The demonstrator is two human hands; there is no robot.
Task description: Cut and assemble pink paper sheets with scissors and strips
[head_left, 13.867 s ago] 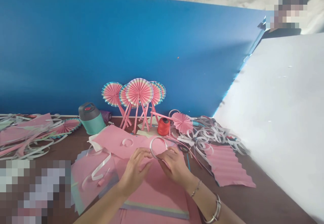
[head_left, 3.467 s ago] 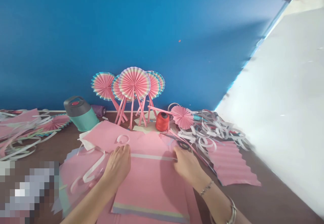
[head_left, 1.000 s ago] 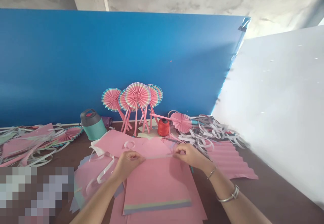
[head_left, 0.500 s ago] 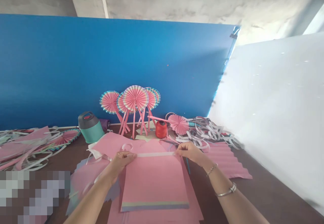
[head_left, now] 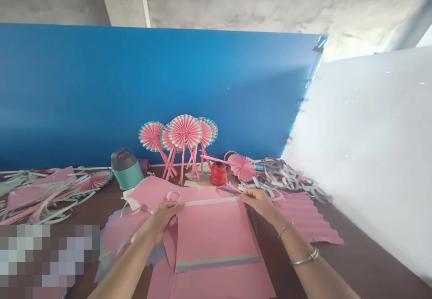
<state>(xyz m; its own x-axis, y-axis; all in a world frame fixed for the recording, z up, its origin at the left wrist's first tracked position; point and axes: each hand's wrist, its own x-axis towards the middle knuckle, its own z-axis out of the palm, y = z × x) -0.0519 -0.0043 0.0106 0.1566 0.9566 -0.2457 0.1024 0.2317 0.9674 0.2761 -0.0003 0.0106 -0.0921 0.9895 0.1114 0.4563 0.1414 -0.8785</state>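
A pink sheet of paper point(head_left: 216, 233) hangs between my hands over more pink sheets. Along its far edge runs a white paper strip point(head_left: 212, 201); green and bluish-purple bands line its near edge. My left hand point(head_left: 165, 218) pinches the far left corner, where the strip ends. At the far right corner, my right hand point(head_left: 256, 202) has thumb and fingers closed on the same sheet. Beneath lie larger pink sheets point(head_left: 219, 285), partly covered. A small curl of white strip point(head_left: 173, 195) rests just beyond my left fingers.
Several pleated paper fans point(head_left: 185, 131) stand against the blue partition point(head_left: 209, 74). A red thread spool point(head_left: 218, 174) and a pink rosette point(head_left: 241, 167) sit before it. Left is a green jug point(head_left: 126, 170); right are tangled strips point(head_left: 286, 175) and pleated pink paper point(head_left: 308, 220).
The held sheet has shifted slightly right, and its near edge has risen away from me. Both hands keep their pinch on the far corners. The whole view has drifted a little.
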